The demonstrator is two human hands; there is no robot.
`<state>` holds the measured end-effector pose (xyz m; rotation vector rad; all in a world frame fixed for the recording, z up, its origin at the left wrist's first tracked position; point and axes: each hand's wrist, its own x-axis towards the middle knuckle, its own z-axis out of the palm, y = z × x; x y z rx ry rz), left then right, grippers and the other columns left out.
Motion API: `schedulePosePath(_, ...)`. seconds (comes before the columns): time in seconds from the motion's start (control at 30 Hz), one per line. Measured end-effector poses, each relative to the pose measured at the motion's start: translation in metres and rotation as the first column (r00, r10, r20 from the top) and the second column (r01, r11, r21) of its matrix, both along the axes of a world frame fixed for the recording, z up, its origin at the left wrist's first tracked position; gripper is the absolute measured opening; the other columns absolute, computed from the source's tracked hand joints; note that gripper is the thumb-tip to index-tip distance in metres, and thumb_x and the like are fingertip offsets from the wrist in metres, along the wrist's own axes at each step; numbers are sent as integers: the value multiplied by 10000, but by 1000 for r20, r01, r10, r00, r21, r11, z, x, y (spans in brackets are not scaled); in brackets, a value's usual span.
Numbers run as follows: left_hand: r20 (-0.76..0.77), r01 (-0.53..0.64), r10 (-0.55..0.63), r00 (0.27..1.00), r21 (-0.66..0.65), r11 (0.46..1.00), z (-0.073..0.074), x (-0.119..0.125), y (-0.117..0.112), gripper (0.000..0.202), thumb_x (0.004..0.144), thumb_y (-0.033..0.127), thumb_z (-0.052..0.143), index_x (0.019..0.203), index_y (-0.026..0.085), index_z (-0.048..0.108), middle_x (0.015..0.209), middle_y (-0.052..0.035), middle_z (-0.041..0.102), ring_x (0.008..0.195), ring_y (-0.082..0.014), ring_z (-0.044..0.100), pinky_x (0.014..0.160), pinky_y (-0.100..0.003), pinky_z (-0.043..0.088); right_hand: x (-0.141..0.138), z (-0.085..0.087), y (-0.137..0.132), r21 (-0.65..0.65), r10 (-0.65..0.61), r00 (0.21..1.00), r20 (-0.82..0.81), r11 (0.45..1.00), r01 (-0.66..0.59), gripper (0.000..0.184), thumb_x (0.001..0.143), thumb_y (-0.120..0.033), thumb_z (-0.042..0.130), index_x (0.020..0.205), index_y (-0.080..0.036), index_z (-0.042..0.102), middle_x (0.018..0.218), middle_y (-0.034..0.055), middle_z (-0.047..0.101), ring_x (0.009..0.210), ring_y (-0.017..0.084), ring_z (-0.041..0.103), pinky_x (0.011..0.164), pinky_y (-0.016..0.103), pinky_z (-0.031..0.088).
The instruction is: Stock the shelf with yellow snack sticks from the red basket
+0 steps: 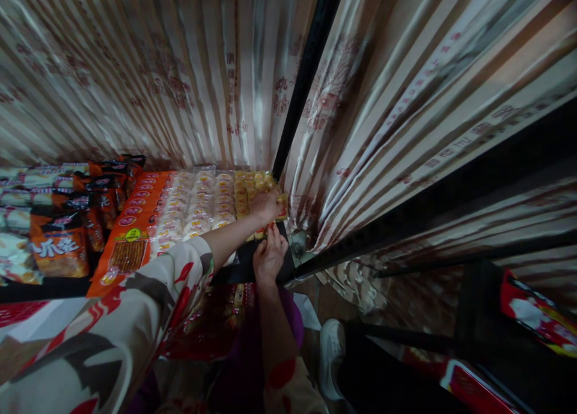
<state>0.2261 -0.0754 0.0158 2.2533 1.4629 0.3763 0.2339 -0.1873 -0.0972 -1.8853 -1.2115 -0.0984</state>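
Observation:
My left hand (265,206) reaches over rows of small gold-wrapped snack packets (243,188) at the shelf's right end. Its fingers are curled down at a gold packet with a red end (282,206), and partly hidden. Just below and nearer me is my right hand (269,255), palm side turned up. Its bent fingertips meet the red edge of a packet at the front of the gold rows; what they pinch is too dim and small to make out. Left of the gold rows lie rows of clear-wrapped white snacks (198,200).
Orange snack packs (130,222) and upright orange-black bags (61,246) stand farther left. A black post (306,80) rises behind the corner, with striped curtain (193,71) around. A black rail (383,234) runs right. Below are a white shoe (332,357) and red packages (478,387).

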Motion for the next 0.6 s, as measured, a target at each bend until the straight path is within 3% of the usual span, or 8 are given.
schedulePosePath(0.17, -13, 73, -72, 997, 18, 997, 1, -2, 4, 327, 789, 209, 557, 1114, 180, 588, 1049, -108, 683, 1004, -235, 624, 848, -307, 472, 0, -1, 1, 23, 9, 1000, 9, 1000, -9, 467, 823, -93, 359, 1241, -123, 565, 1310, 123, 544, 1130, 227, 422, 968, 439, 395)
schedulePosePath(0.4, 50, 72, -71, 996, -23, 997, -8, -3, 12, 309, 773, 237, 578, 1078, 191, 582, 1036, -71, 677, 947, -199, 634, 829, -278, 478, 2, -6, 2, 42, 15, 1000, 12, 999, -15, 442, 837, -113, 360, 1235, -124, 554, 1247, 138, 569, 1155, 228, 400, 976, 445, 390)
schedulePosePath(0.6, -10, 194, -193, 981, 92, 977, -9, -7, 17, 340, 798, 235, 567, 1136, 213, 589, 1048, -58, 672, 1030, -200, 588, 915, -290, 443, 2, -4, 2, 66, 21, 999, 44, 998, -24, 444, 829, -94, 364, 1231, -121, 552, 1277, 140, 558, 1173, 223, 411, 977, 455, 402)
